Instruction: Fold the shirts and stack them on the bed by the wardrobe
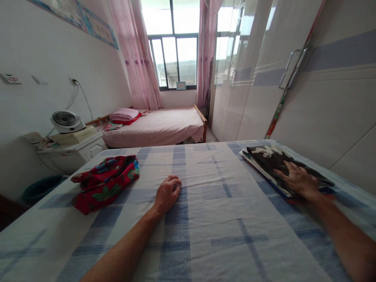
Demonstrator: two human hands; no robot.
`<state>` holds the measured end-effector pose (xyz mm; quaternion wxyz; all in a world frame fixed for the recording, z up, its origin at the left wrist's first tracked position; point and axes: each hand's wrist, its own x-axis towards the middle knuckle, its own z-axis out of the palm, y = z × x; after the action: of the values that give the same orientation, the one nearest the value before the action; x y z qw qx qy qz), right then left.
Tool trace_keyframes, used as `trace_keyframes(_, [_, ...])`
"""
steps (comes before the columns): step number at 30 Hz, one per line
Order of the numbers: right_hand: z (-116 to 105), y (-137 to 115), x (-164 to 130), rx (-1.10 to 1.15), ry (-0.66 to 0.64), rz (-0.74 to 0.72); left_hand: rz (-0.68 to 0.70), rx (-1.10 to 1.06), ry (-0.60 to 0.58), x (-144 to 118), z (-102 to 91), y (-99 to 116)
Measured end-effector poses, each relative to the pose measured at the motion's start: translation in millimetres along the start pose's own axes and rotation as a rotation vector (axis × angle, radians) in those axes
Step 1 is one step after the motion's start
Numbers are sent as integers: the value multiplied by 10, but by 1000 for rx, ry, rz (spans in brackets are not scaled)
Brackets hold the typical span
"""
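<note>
The right hand presses flat and open on folded clothes while the left hand rests loosely curled and empty on the checked bedsheet, a red floral cloth just left of it.

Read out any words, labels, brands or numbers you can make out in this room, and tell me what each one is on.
No text here can be read.
Wall poster: has print, too blurred and oblique to read.
Small clock or frame on the windowsill: too small to read.
Wall plate: markings blurred.
Red floral cloth and the dark patterned folded cloth under the right hand: patterns only, no lettering.
</note>
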<state>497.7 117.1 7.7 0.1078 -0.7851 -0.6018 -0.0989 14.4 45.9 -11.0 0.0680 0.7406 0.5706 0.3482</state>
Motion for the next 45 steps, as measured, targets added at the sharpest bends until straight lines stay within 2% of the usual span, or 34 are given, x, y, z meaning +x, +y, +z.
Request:
trace_keyframes(2, [72,45,-1,21,-27,2,0,-4,4,2,3,-3])
trace_keyframes(5, [31,39,-11,45,-37,21,-7,-2,-3,9,14,-12])
trace_keyframes(7, [-52,-70,-53,46,-23,45,-9,-2,-12,15,22,-19])
trace_keyframes(9, [-126,-283,-148,45,21,13,-8,-4,-16,20,26,-25])
trace_keyframes(12, [-172,-772,-424,65,79,-219,-8,-4,-17,22,24,-27])
trace_keyframes(14, [-170,-1159,-690,127,69,-401,-8,-7,-16,19,20,-24])
trace_keyframes(15, [-166,-1350,-836,181,39,-486,-7,-9,-16,17,17,-22])
trace_keyframes(17, [-163,-1688,-1120,299,-116,-685,-4,-12,-16,13,11,-16])
trace_keyframes(20, [-177,-1999,-1424,401,-176,-847,-2,-7,-14,9,6,-9])
trace_keyframes(24, [-204,-2047,-1503,440,-176,-925,-8,9,-19,11,20,-13])
trace_keyframes(29, [-215,-1976,-1456,451,-148,-884,-9,-4,-15,17,38,-21])
trace_keyframes(35, [-227,-2009,-1488,460,-109,-886,-16,-10,-18,12,31,4])
trace_keyframes(45, [-257,-2037,-1492,449,-117,-853,0,2,-8,8,24,8])
